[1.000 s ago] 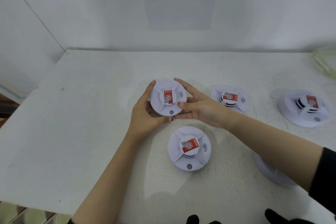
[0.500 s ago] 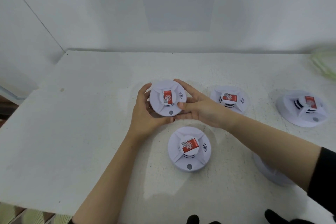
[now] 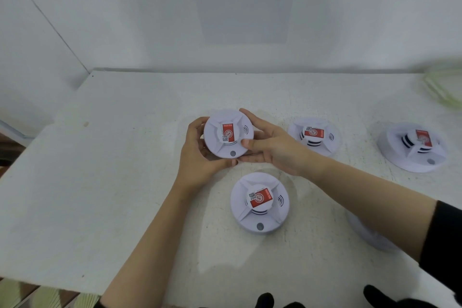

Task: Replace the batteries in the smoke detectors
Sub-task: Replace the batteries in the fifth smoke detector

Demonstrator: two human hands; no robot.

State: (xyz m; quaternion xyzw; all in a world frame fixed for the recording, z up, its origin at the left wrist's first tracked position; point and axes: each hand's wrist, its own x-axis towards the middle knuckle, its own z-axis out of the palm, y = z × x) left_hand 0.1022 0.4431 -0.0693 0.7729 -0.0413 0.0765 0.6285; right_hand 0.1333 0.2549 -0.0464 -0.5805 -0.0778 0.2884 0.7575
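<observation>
I hold one round white smoke detector (image 3: 217,144) with a red label just above the table, its face towards me. My left hand (image 3: 197,160) cups its left side and underside. My right hand (image 3: 272,145) grips its right rim, thumb on the front face. A second detector (image 3: 260,204) lies on the table just in front of my hands. Two more detectors (image 3: 313,136) (image 3: 412,147) lie to the right. Another white round piece (image 3: 367,235) is partly hidden under my right forearm.
The white table (image 3: 100,182) meets white walls at the back and left; its left and front edges drop off. A pale green object (image 3: 445,90) sits blurred at the far right. Dark shapes (image 3: 380,297) show at the bottom edge.
The held detector has tilted slightly between my hands, and my left fingers have shifted a little on its rim. The detectors on the table have not moved.
</observation>
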